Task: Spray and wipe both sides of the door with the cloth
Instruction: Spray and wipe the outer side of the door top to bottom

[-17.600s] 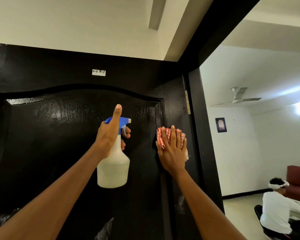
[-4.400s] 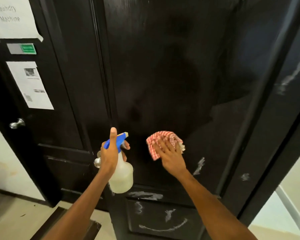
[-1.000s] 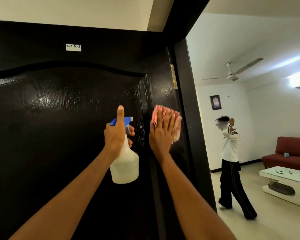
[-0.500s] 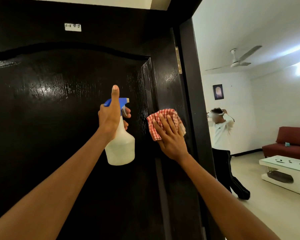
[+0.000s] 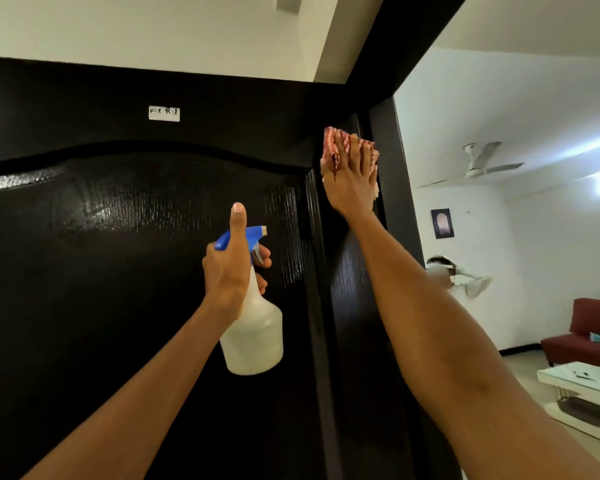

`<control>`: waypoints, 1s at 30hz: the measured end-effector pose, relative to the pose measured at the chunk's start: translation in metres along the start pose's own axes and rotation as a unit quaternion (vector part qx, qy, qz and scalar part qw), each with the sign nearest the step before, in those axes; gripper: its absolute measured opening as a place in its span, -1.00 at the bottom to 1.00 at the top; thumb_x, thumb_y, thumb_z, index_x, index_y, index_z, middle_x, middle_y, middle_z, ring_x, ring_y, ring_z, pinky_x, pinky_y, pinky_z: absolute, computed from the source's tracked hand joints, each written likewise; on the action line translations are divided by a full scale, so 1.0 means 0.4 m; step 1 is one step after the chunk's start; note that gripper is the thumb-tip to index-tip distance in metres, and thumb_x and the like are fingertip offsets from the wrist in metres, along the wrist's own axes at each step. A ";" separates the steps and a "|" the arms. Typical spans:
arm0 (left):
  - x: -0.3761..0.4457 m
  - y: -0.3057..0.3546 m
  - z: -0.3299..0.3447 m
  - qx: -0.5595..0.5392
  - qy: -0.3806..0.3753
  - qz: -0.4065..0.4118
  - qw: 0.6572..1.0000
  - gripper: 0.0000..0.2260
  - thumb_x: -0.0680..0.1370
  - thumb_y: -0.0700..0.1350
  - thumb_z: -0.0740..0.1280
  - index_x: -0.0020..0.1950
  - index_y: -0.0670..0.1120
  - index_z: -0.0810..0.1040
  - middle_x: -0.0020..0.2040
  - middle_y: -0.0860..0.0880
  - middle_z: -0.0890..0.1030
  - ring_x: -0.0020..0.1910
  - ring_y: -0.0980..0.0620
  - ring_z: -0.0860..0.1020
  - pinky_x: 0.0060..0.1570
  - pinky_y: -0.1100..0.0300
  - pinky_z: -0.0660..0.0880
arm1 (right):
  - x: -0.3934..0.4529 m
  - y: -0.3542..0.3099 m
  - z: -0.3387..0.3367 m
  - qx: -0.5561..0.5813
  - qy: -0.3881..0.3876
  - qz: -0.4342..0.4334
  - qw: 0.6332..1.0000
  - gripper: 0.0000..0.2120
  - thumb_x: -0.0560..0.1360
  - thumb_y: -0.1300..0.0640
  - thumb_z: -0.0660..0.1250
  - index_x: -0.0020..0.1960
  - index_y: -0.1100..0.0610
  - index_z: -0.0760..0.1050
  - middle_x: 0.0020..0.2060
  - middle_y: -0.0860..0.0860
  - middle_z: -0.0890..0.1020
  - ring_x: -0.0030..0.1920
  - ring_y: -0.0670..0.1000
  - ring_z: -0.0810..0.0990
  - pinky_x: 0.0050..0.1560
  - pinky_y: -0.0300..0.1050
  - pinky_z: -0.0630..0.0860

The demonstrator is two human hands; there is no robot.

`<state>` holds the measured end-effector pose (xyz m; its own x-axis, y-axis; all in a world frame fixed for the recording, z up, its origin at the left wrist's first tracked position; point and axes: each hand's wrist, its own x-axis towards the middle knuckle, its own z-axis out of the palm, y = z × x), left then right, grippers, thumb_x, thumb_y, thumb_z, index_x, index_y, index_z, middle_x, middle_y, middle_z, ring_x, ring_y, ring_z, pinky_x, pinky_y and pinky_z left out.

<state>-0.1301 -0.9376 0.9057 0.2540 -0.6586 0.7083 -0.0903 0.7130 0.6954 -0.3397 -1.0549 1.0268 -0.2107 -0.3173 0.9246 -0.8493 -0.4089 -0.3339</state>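
Right grip [image 5: 352, 181], fingers flat, presses checked cloth [image 5: 333, 147] on glossy black door [image 5: 118, 271] beside its hinge edge; left grip [image 5: 231, 268] below clasps spray bottle [image 5: 253, 334].

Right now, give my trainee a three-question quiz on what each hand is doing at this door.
1. True or false: the left hand grips the spray bottle by its neck, thumb pointing up.
2. Multiple choice: where does the right hand press the checked cloth? A) on the arched centre panel; B) high on the door, on its hinge-side strip near the frame; C) on the white label.
3. Fill in: the bottle's trigger head is ____ in colour.

Key: 1 true; 2 B; 3 blue.
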 end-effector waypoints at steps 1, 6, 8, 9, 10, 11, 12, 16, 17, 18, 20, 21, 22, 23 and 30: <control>-0.001 0.001 -0.003 0.000 -0.003 -0.001 1.000 -0.23 0.56 0.45 0.08 -0.26 -0.24 0.61 -0.30 -0.17 0.66 -0.53 -0.10 0.51 -0.46 0.11 0.51 | -0.013 0.003 0.006 0.010 0.017 0.009 1.000 -0.35 0.67 -0.26 -0.09 0.64 -0.05 -0.24 0.64 0.06 -0.19 0.62 0.14 -0.27 0.59 0.23 -0.21; -0.065 -0.055 -0.011 0.011 -0.022 -0.035 0.999 -0.29 0.57 0.43 0.10 -0.15 -0.18 0.66 -0.31 -0.14 0.65 -0.46 -0.09 0.54 -0.46 0.11 0.52 | -0.322 0.079 0.096 0.044 0.058 0.115 0.991 -0.30 0.67 -0.22 0.00 0.64 0.03 -0.24 0.64 0.11 -0.11 0.62 0.19 -0.18 0.59 0.16 -0.20; -0.113 -0.091 -0.014 0.008 -0.032 -0.057 0.998 -0.33 0.58 0.41 0.10 -0.12 -0.16 0.66 -0.30 -0.13 0.64 -0.44 -0.09 0.55 -0.45 0.11 0.52 | -0.520 0.132 0.138 0.059 0.041 0.168 0.983 -0.28 0.67 -0.22 0.03 0.64 0.05 -0.23 0.64 0.12 -0.10 0.62 0.18 -0.18 0.59 0.13 -0.22; -0.145 -0.109 -0.017 0.009 -0.036 -0.071 0.997 -0.34 0.59 0.40 0.10 -0.12 -0.16 0.66 -0.30 -0.14 0.64 -0.44 -0.08 0.55 -0.46 0.11 0.52 | -0.633 0.160 0.162 0.065 0.038 0.197 0.978 -0.28 0.67 -0.22 0.04 0.66 0.07 -0.18 0.64 0.13 -0.09 0.62 0.18 -0.17 0.60 0.15 -0.21; -0.181 -0.131 -0.019 0.008 -0.039 -0.083 0.996 -0.33 0.59 0.40 0.11 -0.14 -0.17 0.65 -0.30 -0.14 0.64 -0.46 -0.09 0.55 -0.47 0.12 0.52 | -0.751 0.185 0.182 0.068 0.038 0.223 0.972 -0.28 0.67 -0.21 0.05 0.66 0.10 -0.13 0.64 0.14 -0.07 0.63 0.18 -0.17 0.60 0.17 -0.18; -0.215 -0.155 -0.022 0.006 -0.042 -0.091 0.995 -0.32 0.59 0.40 0.11 -0.14 -0.20 0.65 -0.30 -0.15 0.64 -0.48 -0.09 0.53 -0.49 0.13 0.51 | -0.860 0.205 0.204 0.071 0.033 0.242 0.967 -0.28 0.66 -0.21 0.05 0.66 0.12 -0.08 0.64 0.15 -0.05 0.63 0.18 -0.17 0.60 0.16 -0.18; -0.253 -0.180 -0.024 0.007 -0.047 -0.096 0.994 -0.30 0.59 0.39 0.11 -0.14 -0.22 0.65 -0.30 -0.16 0.64 -0.50 -0.09 0.52 -0.51 0.13 0.50 | -0.964 0.218 0.219 0.077 0.024 0.265 0.961 -0.28 0.66 -0.23 0.03 0.66 0.12 -0.07 0.64 0.14 -0.06 0.63 0.17 -0.18 0.60 0.13 -0.21; -0.381 -0.260 -0.047 0.013 -0.065 -0.126 0.990 -0.34 0.61 0.36 0.09 -0.03 -0.20 0.67 -0.27 -0.16 0.65 -0.55 -0.07 0.48 -0.53 0.15 0.48 | -1.250 0.224 0.241 0.184 0.023 0.469 0.864 -0.19 0.62 -0.33 0.04 0.66 0.09 -0.18 0.64 0.10 -0.15 0.62 0.14 -0.23 0.56 -0.03 -0.34; -0.410 -0.275 -0.056 0.017 -0.066 -0.136 0.988 -0.35 0.62 0.35 0.09 -0.01 -0.19 0.67 -0.27 -0.15 0.65 -0.55 -0.06 0.48 -0.53 0.16 0.49 | -1.295 0.225 0.243 0.213 0.036 0.530 0.820 -0.19 0.63 -0.26 0.12 0.65 0.10 -0.18 0.64 0.12 -0.15 0.62 0.14 -0.22 0.57 0.00 -0.30; -0.440 -0.289 -0.065 0.022 -0.067 -0.147 0.987 -0.35 0.62 0.35 0.08 -0.01 -0.18 0.67 -0.27 -0.15 0.65 -0.54 -0.06 0.48 -0.51 0.15 0.50 | -1.323 0.226 0.239 0.225 0.046 0.576 0.785 -0.21 0.65 -0.19 0.17 0.65 0.13 -0.16 0.63 0.14 -0.13 0.62 0.15 -0.21 0.58 0.04 -0.26; -0.495 -0.311 -0.087 0.024 -0.068 -0.167 0.983 -0.38 0.62 0.35 0.08 -0.04 -0.13 0.66 -0.27 -0.14 0.65 -0.54 -0.06 0.48 -0.49 0.15 0.50 | -1.332 0.228 0.225 0.214 0.052 0.617 0.756 -0.27 0.68 -0.10 0.17 0.64 0.21 -0.10 0.63 0.20 -0.07 0.62 0.21 -0.16 0.58 0.08 -0.26; -0.518 -0.320 -0.099 0.022 -0.069 -0.174 0.982 -0.40 0.61 0.35 0.07 -0.05 -0.10 0.66 -0.27 -0.14 0.64 -0.54 -0.05 0.48 -0.48 0.14 0.49 | -1.313 0.221 0.219 0.205 0.051 0.614 0.760 -0.30 0.69 -0.06 0.15 0.64 0.26 -0.07 0.62 0.24 -0.04 0.62 0.23 -0.14 0.57 0.08 -0.28; -0.538 -0.327 -0.112 0.024 -0.068 -0.179 0.981 -0.42 0.61 0.35 0.07 -0.05 -0.09 0.66 -0.26 -0.15 0.64 -0.54 -0.05 0.48 -0.48 0.14 0.49 | -1.284 0.204 0.214 0.204 0.046 0.599 0.773 -0.33 0.70 -0.05 0.13 0.63 0.28 -0.05 0.61 0.25 -0.02 0.62 0.25 -0.13 0.54 0.04 -0.30; -0.553 -0.333 -0.125 0.030 -0.065 -0.184 0.980 -0.41 0.61 0.35 0.07 -0.05 -0.08 0.66 -0.25 -0.16 0.64 -0.53 -0.06 0.48 -0.47 0.14 0.49 | -1.247 0.180 0.211 0.209 0.040 0.569 0.795 -0.34 0.70 -0.05 0.12 0.62 0.27 -0.05 0.61 0.25 -0.03 0.62 0.24 -0.14 0.53 0.00 -0.32; -0.573 -0.375 -0.184 0.053 -0.045 -0.187 0.980 -0.44 0.62 0.34 0.07 0.07 -0.04 0.68 -0.22 -0.21 0.65 -0.49 -0.08 0.50 -0.49 0.14 0.49 | -0.991 0.095 0.239 0.136 -0.005 0.098 0.986 -0.42 0.66 -0.01 0.08 0.61 0.07 -0.06 0.58 0.03 -0.10 0.59 0.12 -0.24 0.57 0.22 -0.27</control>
<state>-0.1037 -0.8758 0.6302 0.2018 -0.8911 0.4066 -0.1079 0.3923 0.9135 -0.2421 -1.0262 0.6300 -0.3513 -0.4215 0.8361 -0.6316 -0.5526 -0.5439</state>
